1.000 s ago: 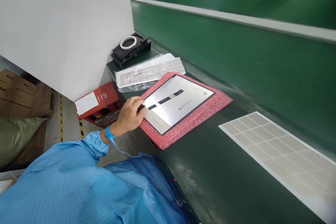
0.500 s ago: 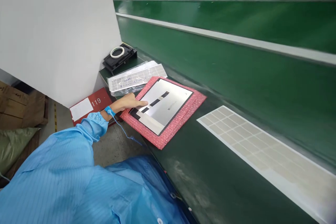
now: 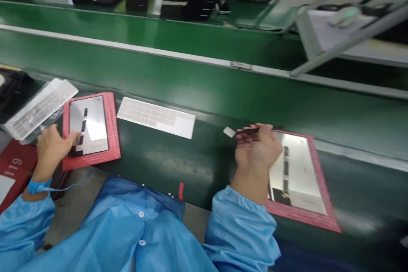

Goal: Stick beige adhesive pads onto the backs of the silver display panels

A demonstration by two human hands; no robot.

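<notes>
My left hand (image 3: 53,148), with a blue wrist strap (image 3: 40,186), is at the left edge of a flat display panel (image 3: 95,125). Its fingers are apart and the thumb reaches over the panel. This panel lies on a pink bubble-wrap sheet (image 3: 113,131). Pinched in my right hand (image 3: 258,148) are dark tweezers (image 3: 247,131), pointing left, with a small pale sticker (image 3: 228,131) at their tip. A second display panel (image 3: 302,170), on pink bubble wrap (image 3: 325,187), lies right of that hand, which covers part of its left edge.
A sheet of pale stickers (image 3: 153,114) lies between the two panels. Bagged sticker sheets (image 3: 44,108) and a black fixture (image 3: 12,93) are at far left. Behind runs a green conveyor (image 3: 191,80) with a pale rail; a metal frame (image 3: 338,46) stands at back right.
The view has swung right, bringing my right hand with tweezers and sticker and the second panel into sight. My left hand stays by the left panel, its fingers now more spread.
</notes>
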